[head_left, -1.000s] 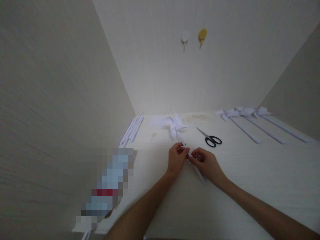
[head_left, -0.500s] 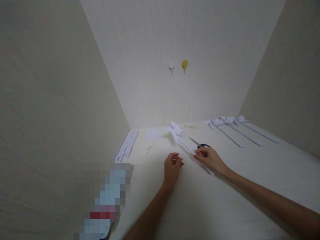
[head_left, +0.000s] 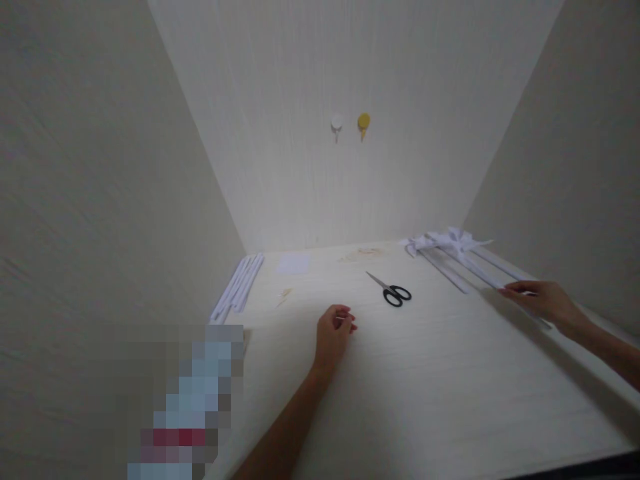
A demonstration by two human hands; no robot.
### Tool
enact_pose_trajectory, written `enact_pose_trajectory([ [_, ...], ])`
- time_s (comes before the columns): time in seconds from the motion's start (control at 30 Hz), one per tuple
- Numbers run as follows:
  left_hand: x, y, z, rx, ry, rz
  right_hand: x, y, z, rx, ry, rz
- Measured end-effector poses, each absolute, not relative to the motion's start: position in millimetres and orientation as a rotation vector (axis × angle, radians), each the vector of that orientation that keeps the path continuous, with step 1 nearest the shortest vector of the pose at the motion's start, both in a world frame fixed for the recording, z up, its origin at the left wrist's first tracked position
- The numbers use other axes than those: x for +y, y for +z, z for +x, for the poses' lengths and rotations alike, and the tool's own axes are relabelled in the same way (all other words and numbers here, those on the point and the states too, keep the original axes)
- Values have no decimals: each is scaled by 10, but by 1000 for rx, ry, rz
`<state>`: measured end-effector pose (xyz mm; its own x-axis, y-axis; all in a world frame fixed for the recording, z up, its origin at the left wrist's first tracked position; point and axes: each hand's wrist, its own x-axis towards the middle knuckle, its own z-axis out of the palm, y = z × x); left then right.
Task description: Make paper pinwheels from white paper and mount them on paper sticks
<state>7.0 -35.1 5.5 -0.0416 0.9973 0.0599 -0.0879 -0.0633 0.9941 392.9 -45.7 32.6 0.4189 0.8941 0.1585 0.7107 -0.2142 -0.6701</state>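
Observation:
My right hand (head_left: 540, 301) reaches to the far right of the white table (head_left: 425, 387) and pinches the stick of a white paper pinwheel (head_left: 463, 243). That pinwheel lies among other white pinwheels (head_left: 430, 248) at the back right. My left hand (head_left: 334, 330) rests on the table near its middle, fingers curled in loosely; whether anything is in them I cannot make out. Black-handled scissors (head_left: 393, 291) lie between the two hands, nearer the left one.
A bundle of white paper sticks (head_left: 239, 287) lies along the left wall. A square of white paper (head_left: 293, 264) sits at the back. Two hooks, white (head_left: 337, 125) and yellow (head_left: 363, 123), hang on the back wall. A blurred-out object stands at the lower left.
Both hands held the pinwheel's stick at the table's middle. The left hand let go; the right hand carried the pinwheel past the scissors to the pile at the back right.

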Motion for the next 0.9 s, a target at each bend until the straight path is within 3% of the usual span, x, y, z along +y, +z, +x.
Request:
enact_pose_trajectory([
  [0.43,-356,72,49,1149,1306,1209,-487,165,4808,-1115,291,-2284],
  [0.9,-331,49,50,1147,1273,1212,-346,-5,4925,-1354,88,-2502],
])
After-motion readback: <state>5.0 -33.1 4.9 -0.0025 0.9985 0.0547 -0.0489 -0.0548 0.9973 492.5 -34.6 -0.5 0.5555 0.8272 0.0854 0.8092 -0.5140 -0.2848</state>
